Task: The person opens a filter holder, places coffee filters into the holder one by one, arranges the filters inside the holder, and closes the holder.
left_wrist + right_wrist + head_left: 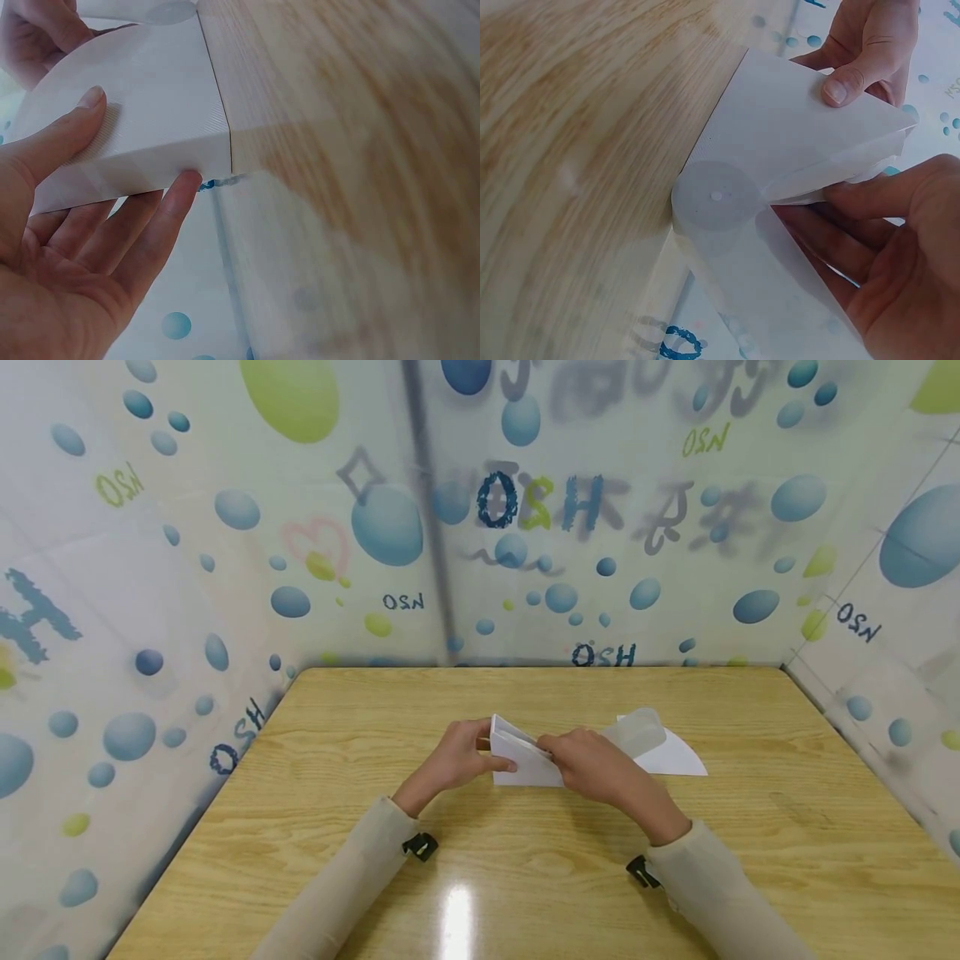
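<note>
Head: half-curled left hand round box

Passage runs along the near tabletop, but right of the white box a translucent strip obstructs.

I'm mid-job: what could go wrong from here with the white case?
The right hand works at the open edge of the white case; pulling hard there might crease it. The left hand grips only one end, so the case may twist under uneven force. The translucent piece overlaps a white fan-shaped piece beside the right hand, which might knock them.
</note>
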A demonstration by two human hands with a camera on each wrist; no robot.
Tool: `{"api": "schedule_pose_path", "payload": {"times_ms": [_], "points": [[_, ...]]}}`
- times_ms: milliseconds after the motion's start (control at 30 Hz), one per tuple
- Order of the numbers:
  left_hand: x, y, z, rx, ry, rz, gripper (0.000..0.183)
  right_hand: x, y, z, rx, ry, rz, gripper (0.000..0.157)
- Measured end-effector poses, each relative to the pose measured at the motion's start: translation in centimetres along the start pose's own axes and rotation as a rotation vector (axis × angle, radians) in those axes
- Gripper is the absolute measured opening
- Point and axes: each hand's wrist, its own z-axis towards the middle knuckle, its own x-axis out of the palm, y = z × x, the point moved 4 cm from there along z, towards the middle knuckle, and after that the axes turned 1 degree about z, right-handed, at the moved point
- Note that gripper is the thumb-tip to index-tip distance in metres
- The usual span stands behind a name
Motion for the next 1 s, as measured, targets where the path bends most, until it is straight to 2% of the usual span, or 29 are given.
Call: {"api": "schedule_pose_path", "payload": {"times_ms": [400,633,833,1000], "points": [[0.00,-0.14,-0.07,0.013,0.001,-0.007,0.037,-0.01,0.17,-0.14,0.020,0.035,-0.027,0.030],[-0.01,-0.33,-0.10,0.045,-0.004,-0.008,0.037,0.10,0.09,-0.12,0.027,0.043,-0.028,0.028],[0.00,-0.30,-0.11,0.041,-0.006,-0.008,0.037,0.09,0.20,-0.21,0.027,0.044,-0.037,0.026],[0.03,-0.27,-0.06,0.035,-0.009,-0.013,0.038,0.03,0.11,-0.26,0.039,0.060,-0.017,0.033]]}}
